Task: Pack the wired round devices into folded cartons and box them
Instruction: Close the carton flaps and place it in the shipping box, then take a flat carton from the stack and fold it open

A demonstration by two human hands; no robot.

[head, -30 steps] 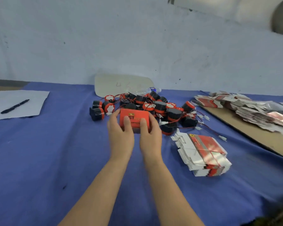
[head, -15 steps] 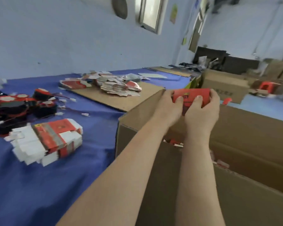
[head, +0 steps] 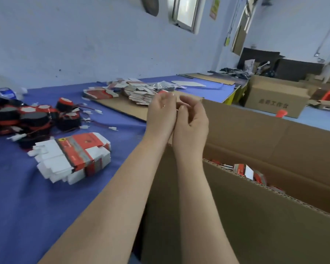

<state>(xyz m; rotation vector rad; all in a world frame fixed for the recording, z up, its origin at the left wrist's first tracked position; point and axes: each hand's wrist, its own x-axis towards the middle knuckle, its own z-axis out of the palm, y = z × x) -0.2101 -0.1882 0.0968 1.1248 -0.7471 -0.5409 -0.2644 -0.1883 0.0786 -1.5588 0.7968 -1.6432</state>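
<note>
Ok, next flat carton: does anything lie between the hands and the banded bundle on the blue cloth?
Nothing visible. The left hand and right hand hang over the large cardboard box's corner; the bundle of flat cartons lies to their left, only bare blue cloth between. The wired round devices sit beyond it.

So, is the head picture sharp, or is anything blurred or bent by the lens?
Head view: the left hand and right hand are slightly motion-blurred; the window leans, bent by the wide-angle lens; light is soft and even, no hard shadows.
</note>
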